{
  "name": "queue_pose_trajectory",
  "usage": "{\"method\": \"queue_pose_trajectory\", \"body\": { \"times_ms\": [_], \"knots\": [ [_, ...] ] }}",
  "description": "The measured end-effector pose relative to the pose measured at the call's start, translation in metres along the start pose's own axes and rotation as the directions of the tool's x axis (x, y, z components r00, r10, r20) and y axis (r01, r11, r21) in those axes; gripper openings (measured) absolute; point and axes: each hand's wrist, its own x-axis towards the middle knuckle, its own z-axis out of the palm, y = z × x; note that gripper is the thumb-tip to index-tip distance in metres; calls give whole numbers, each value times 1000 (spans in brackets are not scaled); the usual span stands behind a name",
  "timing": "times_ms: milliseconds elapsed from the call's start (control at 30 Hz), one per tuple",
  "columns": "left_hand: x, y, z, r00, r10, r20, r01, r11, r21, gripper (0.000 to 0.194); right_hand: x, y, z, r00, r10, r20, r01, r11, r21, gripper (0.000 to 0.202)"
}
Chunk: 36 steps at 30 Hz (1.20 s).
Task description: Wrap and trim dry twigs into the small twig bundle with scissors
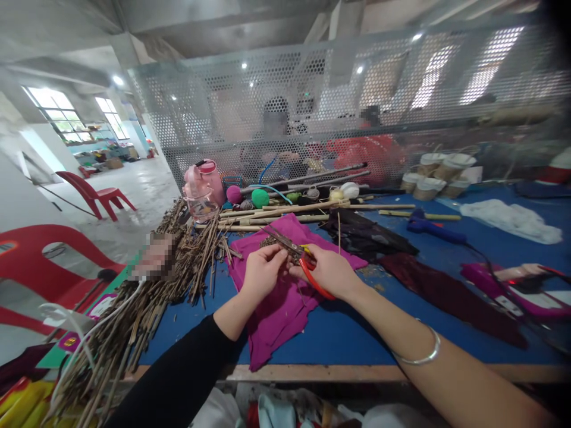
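Note:
My right hand (332,272) grips a pair of scissors (317,284) with red handles; their dark blades point up and left. Close beside it, my left hand (261,270) is closed in a pinch near the blades. What its fingers hold is too small and hidden to name. A small heap of brown dried bits (268,241) shows just beyond the left fingers. Both hands are above a magenta cloth (281,315) spread on the blue tabletop (191,339). To the left lies a large pile of dry brown stalks (151,315).
Behind the cloth are pale sticks (285,209), yarn balls (260,197) and a pink jug (209,184). Dark cloth (450,291), a blue-handled tool (435,230) with a cord and paper cups (430,187) stand right. A perforated metal screen (267,95) closes the back; people sit beyond.

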Motion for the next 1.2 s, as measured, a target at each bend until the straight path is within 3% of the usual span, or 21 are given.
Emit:
{"method": "queue_pose_trajectory", "body": {
  "times_ms": [367,667,900,1100,1200],
  "knots": [
    [0,-2,0,1000,15,-27,-14,999,45,25,0,-5,-5,996,-88,8,88,994,67,40],
    [-1,-2,-1,999,42,13,-43,997,57,25,0,-1,-9,997,25,68,-20,997,-78,38],
    [2,-3,-2,1000,-3,10,3,1000,2,28,3,1,-8,994,11,105,-13,1000,17,38],
    [2,-1,2,990,-130,-47,122,984,-131,33,0,-2,-8,999,3,40,-2,1000,-26,50],
    [2,-2,3,992,-122,-41,116,985,-128,34,-1,-4,-7,999,-10,31,9,999,35,49]
  ]
}}
